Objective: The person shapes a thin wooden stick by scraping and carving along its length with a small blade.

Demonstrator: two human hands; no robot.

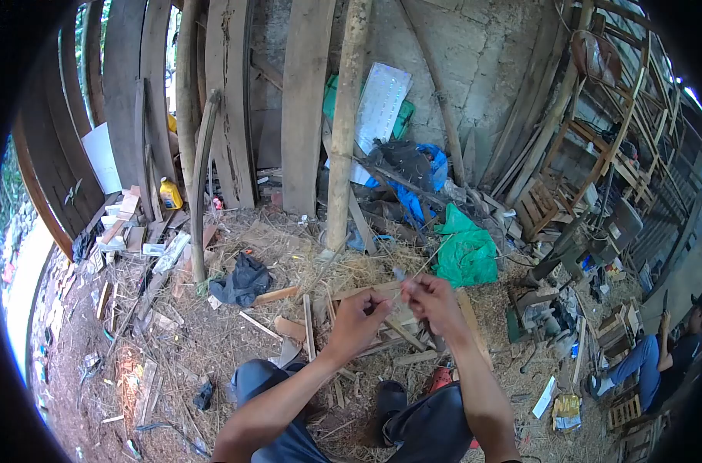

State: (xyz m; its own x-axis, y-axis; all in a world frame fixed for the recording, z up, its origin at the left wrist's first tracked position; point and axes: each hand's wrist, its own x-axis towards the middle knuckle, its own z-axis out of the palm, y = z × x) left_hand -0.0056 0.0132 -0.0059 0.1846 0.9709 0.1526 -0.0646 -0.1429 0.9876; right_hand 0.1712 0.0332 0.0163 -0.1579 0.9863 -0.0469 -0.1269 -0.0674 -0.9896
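Note:
Both of my hands are raised in front of me above the littered ground, a short gap apart. My left hand (360,320) has its fingers curled, with thumb and fingertips pinched together; anything between them is too small to make out. My right hand (434,305) is closed round a small thin greyish object (399,274) whose tip shows above the fingers. What it is cannot be made out. Below the hands, wood strips (403,336) lie on the ground between and beyond my knees.
A green plastic bag (465,248) and a black cloth (243,279) lie ahead. A wooden post (343,147) stands beyond my hands. At the far right sits another person (663,363). A yellow bottle (170,194) stands by the left planks.

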